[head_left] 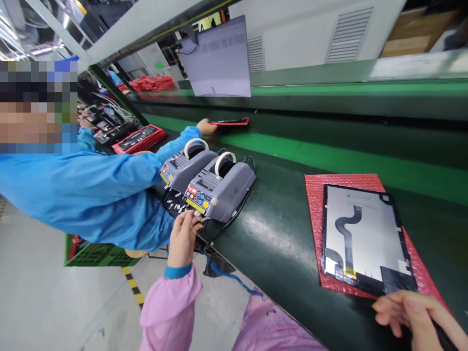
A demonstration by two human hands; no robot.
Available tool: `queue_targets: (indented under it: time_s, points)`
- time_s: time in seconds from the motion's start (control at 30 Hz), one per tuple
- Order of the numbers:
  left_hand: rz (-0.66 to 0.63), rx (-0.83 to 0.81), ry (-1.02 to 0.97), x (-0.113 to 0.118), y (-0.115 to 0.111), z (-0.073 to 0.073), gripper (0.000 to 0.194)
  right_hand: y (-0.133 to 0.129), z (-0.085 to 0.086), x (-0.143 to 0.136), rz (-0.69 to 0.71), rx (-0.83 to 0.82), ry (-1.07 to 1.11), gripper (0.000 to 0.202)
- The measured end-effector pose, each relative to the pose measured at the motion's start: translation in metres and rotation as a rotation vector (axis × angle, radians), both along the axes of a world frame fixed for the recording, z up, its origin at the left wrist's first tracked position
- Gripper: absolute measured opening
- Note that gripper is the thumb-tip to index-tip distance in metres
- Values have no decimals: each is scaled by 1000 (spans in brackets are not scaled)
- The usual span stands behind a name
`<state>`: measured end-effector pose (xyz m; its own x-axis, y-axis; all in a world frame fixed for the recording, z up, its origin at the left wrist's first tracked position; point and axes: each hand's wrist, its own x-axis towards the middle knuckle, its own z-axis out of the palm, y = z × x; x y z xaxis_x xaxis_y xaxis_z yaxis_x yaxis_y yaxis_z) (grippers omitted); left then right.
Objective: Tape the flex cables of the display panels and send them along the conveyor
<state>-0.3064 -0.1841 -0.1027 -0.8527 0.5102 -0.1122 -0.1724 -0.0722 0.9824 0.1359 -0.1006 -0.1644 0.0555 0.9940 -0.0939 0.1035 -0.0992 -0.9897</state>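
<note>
My left hand (183,238) reaches to the front of the nearer grey tape dispenser (230,192). Thumb and fingers pinch together at its outlet, where a small pale strip of tape (198,213) shows. On the right, my right hand (413,312) is beside the lower edge of a tablet screen panel (369,234), fingers curled. A dark, thin stick-like tool (443,336) shows under its palm, partly hidden and cut off by the frame. The panel lies back side up, with a dark flex cable (347,234) across it, on a red bubble-wrap bag (316,204).
Another tape dispenser (186,168) stands left of the first. A co-worker in a blue sleeve (120,170) reaches past it, holding a red-wrapped panel (230,121) over the green belt (285,148). More panels (139,138) are stacked beyond. A green crate (98,254) sits on the floor.
</note>
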Motion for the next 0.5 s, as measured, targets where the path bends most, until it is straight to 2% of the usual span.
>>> queue_targets:
  time_s: [0.13,0.33,0.43,0.5]
  points:
    - [-6,-45,24,-7,9,5,44,2,3,2,62,-69,-46,57]
    - [-14,-68,10,-4,9,16,35,-1,-13,16,84,-31,-117,42]
    - [-25,-19,-19,20,5,26,41,4,-15,11,206,61,98,43]
    - [-88,2,-67,54,3,32,46,2,-8,-1,307,131,247,48]
